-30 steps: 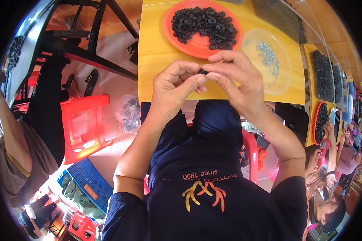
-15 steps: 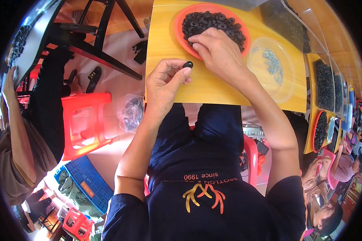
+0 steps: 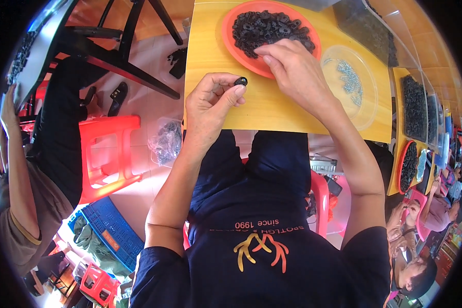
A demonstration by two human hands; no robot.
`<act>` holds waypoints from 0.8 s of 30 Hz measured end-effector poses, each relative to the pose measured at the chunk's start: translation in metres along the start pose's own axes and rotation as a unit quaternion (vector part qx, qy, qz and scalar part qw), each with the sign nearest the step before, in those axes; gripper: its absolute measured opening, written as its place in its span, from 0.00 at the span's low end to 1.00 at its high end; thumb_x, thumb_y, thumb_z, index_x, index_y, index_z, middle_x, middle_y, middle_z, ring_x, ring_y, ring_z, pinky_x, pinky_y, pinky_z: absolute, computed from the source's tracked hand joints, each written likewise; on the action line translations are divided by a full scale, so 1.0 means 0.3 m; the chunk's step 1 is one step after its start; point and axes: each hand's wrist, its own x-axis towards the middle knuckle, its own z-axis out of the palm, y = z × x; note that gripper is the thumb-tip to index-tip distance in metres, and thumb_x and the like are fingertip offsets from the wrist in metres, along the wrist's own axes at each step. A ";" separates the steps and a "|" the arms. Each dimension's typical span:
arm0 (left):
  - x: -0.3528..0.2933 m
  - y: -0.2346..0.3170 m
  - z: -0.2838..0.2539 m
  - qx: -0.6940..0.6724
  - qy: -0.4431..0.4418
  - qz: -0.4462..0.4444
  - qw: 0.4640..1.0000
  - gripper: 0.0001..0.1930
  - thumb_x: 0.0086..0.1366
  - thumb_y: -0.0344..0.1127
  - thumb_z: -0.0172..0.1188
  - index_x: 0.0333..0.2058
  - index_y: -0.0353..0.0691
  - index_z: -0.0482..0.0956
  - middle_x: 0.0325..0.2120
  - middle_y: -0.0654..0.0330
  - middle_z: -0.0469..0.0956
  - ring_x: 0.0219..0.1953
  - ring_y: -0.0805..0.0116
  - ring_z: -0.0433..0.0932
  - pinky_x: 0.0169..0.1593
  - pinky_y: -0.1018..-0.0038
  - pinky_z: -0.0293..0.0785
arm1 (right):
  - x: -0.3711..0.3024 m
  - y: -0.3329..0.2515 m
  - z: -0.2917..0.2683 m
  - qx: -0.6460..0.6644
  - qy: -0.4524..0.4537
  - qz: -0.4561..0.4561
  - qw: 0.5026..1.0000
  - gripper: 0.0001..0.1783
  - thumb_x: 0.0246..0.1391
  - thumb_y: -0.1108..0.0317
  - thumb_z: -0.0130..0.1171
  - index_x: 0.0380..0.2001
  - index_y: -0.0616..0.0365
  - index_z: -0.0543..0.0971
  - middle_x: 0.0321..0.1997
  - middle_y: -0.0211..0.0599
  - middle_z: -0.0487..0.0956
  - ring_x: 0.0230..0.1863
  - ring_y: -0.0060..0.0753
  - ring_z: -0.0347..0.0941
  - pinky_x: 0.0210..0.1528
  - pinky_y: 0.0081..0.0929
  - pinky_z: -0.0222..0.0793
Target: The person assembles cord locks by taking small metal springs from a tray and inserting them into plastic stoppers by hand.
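Observation:
Between thumb and forefinger, my left hand pinches a small round black part above the near left of the yellow table. My right hand reaches over the front rim of an orange-red bowl heaped with small black ring-like parts. Its thumb and forefinger are drawn together at the edge of the heap. Whether something sits between those fingertips is too small to make out. Right of this hand lies a shallow clear round dish with many tiny silvery pieces.
A clear bin of dark parts stands at the table's far right. On the left are a red plastic stool, a blue crate and black table legs. A person works at the left; others sit at the right.
My right hand has shifted slightly right and toward me, from over the black parts to the bowl's near right rim. The left hand stays almost still with the same black part.

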 end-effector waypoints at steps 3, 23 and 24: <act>0.003 -0.003 0.000 -0.005 -0.005 0.005 1.000 0.07 0.64 0.25 0.62 0.40 0.33 0.76 0.31 0.62 0.79 0.31 0.78 0.78 0.36 0.81 0.74 | 0.020 -0.007 0.030 -0.016 -0.008 -0.007 1.000 0.12 0.55 0.71 0.53 0.41 0.56 0.82 0.39 0.41 0.79 0.44 0.46 0.74 0.47 0.39 0.72; -0.011 0.002 0.001 -0.002 -0.017 0.007 1.000 0.08 0.64 0.25 0.61 0.42 0.32 0.76 0.33 0.61 0.80 0.32 0.77 0.78 0.37 0.80 0.74 | -0.004 0.032 -0.049 -0.123 -0.036 -0.075 0.989 0.11 0.55 0.64 0.59 0.36 0.58 0.84 0.36 0.39 0.79 0.43 0.42 0.72 0.46 0.39 0.70; -0.011 0.003 0.002 -0.003 -0.017 0.005 1.000 0.08 0.64 0.24 0.61 0.41 0.33 0.76 0.32 0.62 0.79 0.32 0.78 0.77 0.37 0.81 0.74 | -0.008 0.028 -0.045 -0.123 -0.037 -0.075 0.989 0.11 0.55 0.64 0.59 0.36 0.58 0.84 0.36 0.39 0.79 0.43 0.42 0.72 0.46 0.39 0.70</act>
